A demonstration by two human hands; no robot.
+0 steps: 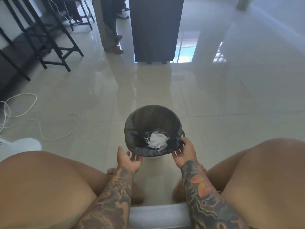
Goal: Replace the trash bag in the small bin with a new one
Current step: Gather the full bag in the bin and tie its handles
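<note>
Two hands at bin: right hand pinching black bag rim; left hand released; no readable writing.

Glossy floor tiles — crumpled paper

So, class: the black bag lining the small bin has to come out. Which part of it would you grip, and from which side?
Grip the black bag by the cuff folded over the bin's rim, one of the hands on each side. The left hand sits open near the left front edge; the right hand already touches the right edge. The bin's mouth faces up, so probably peel the cuff up and lift, keeping the white paper inside.
</note>
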